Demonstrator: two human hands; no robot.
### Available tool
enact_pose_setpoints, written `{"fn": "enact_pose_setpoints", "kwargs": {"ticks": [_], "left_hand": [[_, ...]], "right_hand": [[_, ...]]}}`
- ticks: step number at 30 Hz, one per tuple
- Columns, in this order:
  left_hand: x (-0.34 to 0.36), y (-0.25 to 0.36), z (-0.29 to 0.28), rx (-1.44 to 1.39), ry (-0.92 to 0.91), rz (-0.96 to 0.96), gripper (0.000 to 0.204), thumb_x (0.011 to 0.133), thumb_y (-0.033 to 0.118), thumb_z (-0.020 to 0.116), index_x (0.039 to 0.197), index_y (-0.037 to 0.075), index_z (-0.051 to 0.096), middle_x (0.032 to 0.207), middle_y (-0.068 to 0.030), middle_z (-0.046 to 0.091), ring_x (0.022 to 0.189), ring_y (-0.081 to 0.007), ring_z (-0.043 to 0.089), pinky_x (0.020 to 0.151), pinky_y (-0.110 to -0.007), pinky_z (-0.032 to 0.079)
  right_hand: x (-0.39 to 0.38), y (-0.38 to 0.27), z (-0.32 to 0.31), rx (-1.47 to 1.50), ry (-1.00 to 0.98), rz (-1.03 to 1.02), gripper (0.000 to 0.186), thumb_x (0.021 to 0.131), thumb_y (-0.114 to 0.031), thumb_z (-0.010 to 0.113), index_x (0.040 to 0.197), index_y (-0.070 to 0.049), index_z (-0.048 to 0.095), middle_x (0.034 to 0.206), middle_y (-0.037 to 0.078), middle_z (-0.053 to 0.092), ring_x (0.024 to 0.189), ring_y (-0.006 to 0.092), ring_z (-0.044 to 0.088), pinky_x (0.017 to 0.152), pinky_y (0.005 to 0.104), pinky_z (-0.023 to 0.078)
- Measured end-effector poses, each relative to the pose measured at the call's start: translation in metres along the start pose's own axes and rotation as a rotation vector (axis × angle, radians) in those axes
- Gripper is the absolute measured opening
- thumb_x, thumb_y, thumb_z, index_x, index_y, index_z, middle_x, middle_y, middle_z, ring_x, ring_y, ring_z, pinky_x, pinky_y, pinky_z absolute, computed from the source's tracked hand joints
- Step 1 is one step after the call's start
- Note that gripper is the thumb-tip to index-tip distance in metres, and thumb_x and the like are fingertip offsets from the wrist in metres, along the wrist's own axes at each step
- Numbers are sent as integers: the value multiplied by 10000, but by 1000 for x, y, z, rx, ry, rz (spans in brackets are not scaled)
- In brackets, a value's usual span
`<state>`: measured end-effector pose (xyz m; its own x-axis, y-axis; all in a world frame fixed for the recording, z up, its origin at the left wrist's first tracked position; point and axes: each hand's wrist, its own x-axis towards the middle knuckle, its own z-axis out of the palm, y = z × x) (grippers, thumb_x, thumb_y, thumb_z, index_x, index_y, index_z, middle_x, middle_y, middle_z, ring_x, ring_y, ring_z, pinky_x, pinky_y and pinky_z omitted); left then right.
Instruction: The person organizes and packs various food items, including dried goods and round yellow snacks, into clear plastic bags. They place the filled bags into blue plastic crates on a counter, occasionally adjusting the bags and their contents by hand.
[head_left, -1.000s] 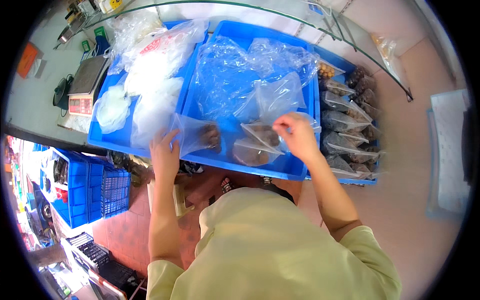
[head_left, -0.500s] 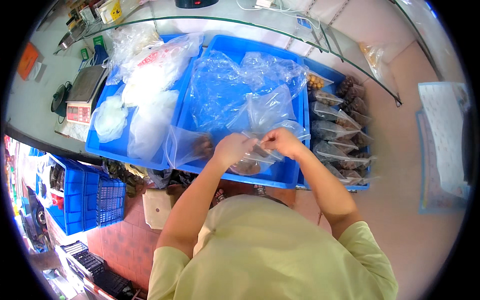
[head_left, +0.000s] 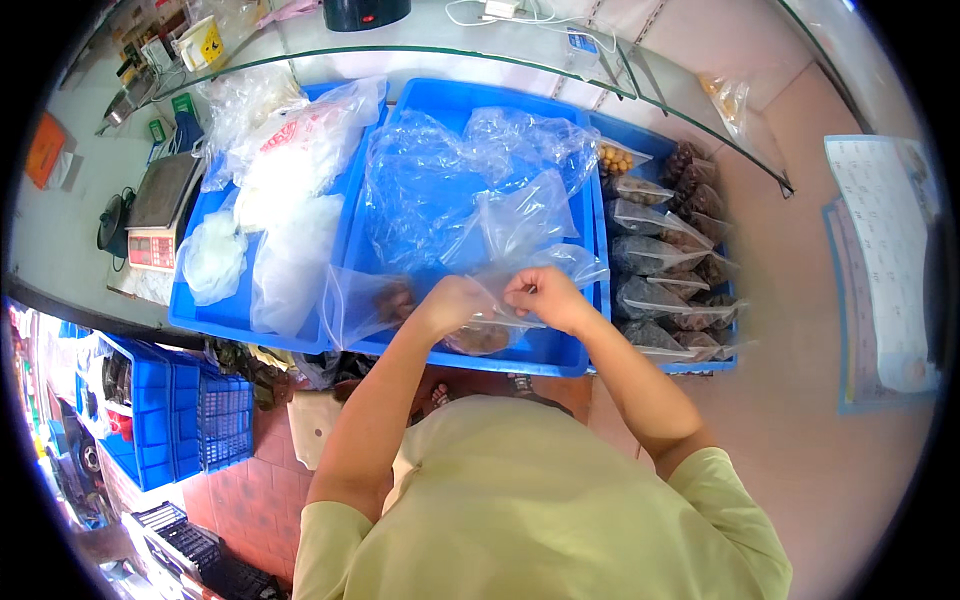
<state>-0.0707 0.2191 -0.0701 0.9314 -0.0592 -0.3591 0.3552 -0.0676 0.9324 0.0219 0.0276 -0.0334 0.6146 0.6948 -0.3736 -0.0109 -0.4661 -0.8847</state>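
My left hand [head_left: 455, 305] and my right hand [head_left: 548, 299] are close together over the near part of a blue tray [head_left: 574, 354]. Both are closed, fingers pinching the upper edge of a clear zip bag [head_left: 478, 338] with brown contents at the bottom. What the contents are, I cannot make out. Beside my left hand lies a second clear zip bag [head_left: 348, 304] holding brown lumps. Beyond my hands, a crumpled clear plastic sheet [head_left: 415, 185] and an empty-looking clear bag [head_left: 528, 215] lie in the same tray.
Left of it, another blue tray [head_left: 205, 338] holds white plastic bags [head_left: 298, 250]. To the right, a blue crate [head_left: 638, 138] holds several filled bags. A scale [head_left: 160, 215] stands far left. A glass shelf edge [head_left: 450, 52] crosses the far side above the trays.
The view has shifted slightly, moving the scene a little leftward. Both hands stay at the zip bag, with the right hand's fingers pinched along its edge as before.
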Motion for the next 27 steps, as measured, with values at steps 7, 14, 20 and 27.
{"fn": "enact_pose_setpoints", "kwargs": {"ticks": [7, 14, 20, 27], "left_hand": [[7, -14, 17, -175, 205, 22, 256, 875, 237, 725, 869, -19, 744, 739, -32, 672, 663, -98, 572, 620, -263, 447], [-14, -6, 17, 304, 249, 92, 262, 868, 247, 726, 832, -11, 700, 693, -66, 650, 640, -133, 582, 610, -306, 456], [-44, 5, 25, 553, 368, 141, 290, 843, 336, 666, 835, 47, 686, 803, -156, 663, 841, -373, 622, 722, -446, 482], [-52, 11, 24, 552, 389, 254, 197, 876, 259, 634, 834, 68, 661, 896, -107, 661, 865, -331, 611, 751, -438, 481]], "right_hand": [[-4, -2, 13, -373, 175, -148, 157, 830, -212, 707, 806, -57, 703, 738, 108, 688, 654, 239, 640, 623, 363, 494], [17, 8, -15, -631, 485, -350, 72, 812, -140, 663, 793, -78, 694, 788, 134, 679, 754, 342, 649, 668, 444, 502], [-3, -19, -12, -783, 675, -617, 106, 803, -129, 692, 892, -84, 656, 899, 107, 644, 887, 337, 614, 810, 457, 475], [-68, 15, 43, -896, 379, -631, 187, 788, -152, 730, 953, -127, 644, 949, 37, 593, 959, 250, 570, 1004, 452, 361]]}}
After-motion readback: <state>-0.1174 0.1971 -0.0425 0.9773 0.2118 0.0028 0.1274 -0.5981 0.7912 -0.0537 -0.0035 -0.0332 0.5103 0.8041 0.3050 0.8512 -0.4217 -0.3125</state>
